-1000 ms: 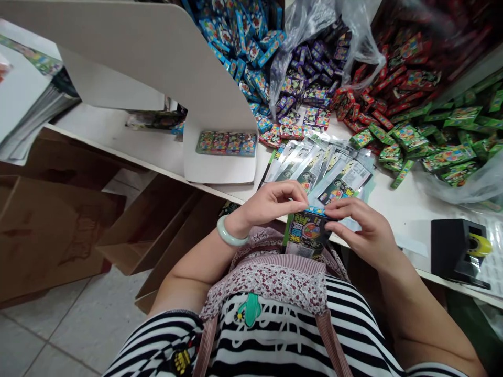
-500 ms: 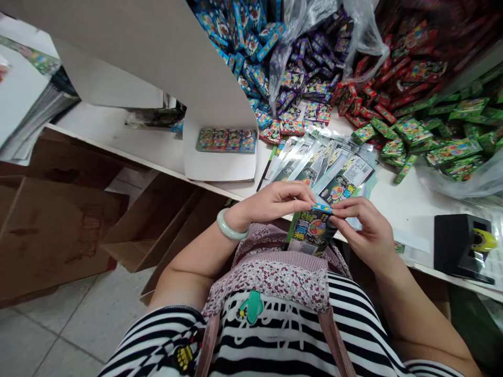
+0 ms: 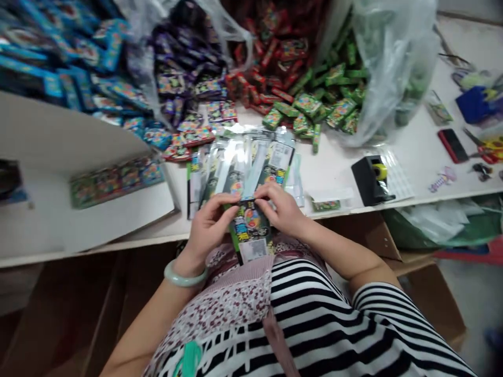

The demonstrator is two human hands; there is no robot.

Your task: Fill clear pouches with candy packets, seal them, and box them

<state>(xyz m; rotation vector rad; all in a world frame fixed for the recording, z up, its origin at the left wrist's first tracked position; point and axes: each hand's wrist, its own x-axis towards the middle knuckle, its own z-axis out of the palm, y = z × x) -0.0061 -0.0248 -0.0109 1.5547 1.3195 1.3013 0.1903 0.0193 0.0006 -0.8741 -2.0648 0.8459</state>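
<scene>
A black printed plastic bag [image 3: 251, 230] with a green side edge and a white label hangs in front of my lap. My left hand [image 3: 210, 225], with a pale green bangle at the wrist, pinches its top edge on the left. On the right, the thumb and fingers of my right hand [image 3: 281, 209] close on the same edge. A thin bright blue strip, seemingly the end of a small blue box, shows between the fingertips at the bag's mouth. Just beyond my hands lies a fan of similar printed bags [image 3: 236, 170] with shiny clear tops.
Heaps of small blue boxes [image 3: 113, 89], purple boxes [image 3: 188, 52], red boxes [image 3: 275, 57] and green boxes [image 3: 310, 104] lie across the back, partly in clear plastic. A row of boxes [image 3: 118, 180] sits at left. A tape dispenser [image 3: 369, 180] and scissors [image 3: 489, 149] are at right.
The view has swung to the right. The blue box between my fingertips now shows only as a thin strip at the bag's mouth. Both hands keep their pinch there.
</scene>
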